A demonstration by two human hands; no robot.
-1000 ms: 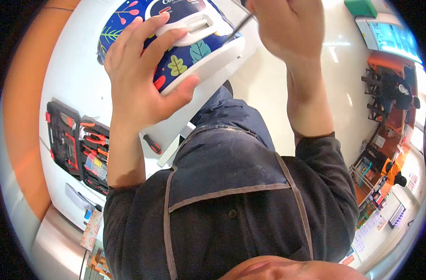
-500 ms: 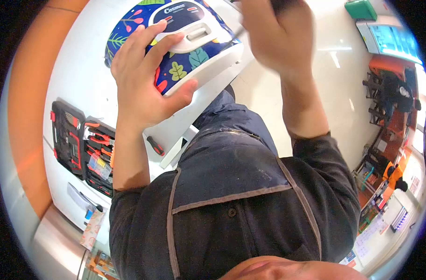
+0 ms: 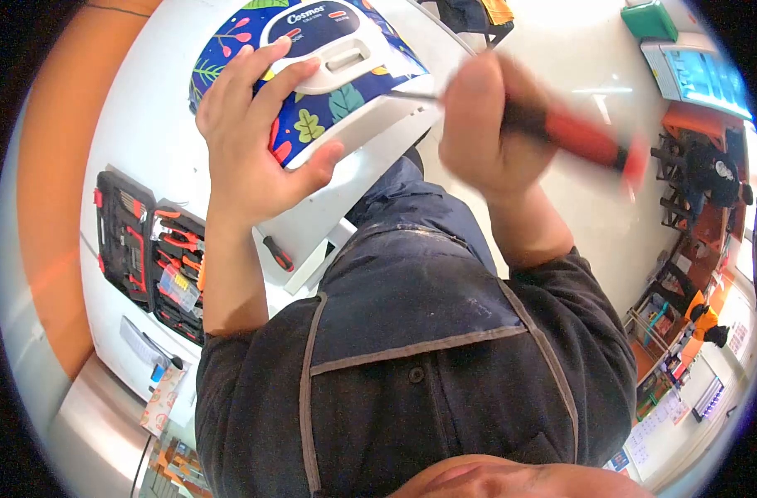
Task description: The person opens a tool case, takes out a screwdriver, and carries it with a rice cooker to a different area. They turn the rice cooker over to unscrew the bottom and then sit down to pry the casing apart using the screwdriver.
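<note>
A rice cooker (image 3: 345, 101) with a dark blue leaf pattern and the word "Cosmos" on its front panel lies on the white table (image 3: 158, 116). My left hand (image 3: 250, 153) rests on it with fingers apart, fingertips by the panel and thumb near the white base rim. In my closed right hand (image 3: 478, 124) is a screwdriver (image 3: 581, 137) with a red and black handle, blurred by motion. Its thin shaft reaches the seam between the patterned body and the white base. Another screwdriver (image 3: 279, 253) lies on the table below my left wrist.
An open tool case (image 3: 128, 236) with pliers and other tools lies on the table at left. Papers (image 3: 142, 342) are nearer to me. At far right are a green bin (image 3: 649, 21), a glass-front cabinet (image 3: 698, 75) and a person in dark clothing (image 3: 714, 170).
My right hand has turned and moved down a little, bringing the screwdriver handle and shaft into clear sight. My left hand stays on the rice cooker.
</note>
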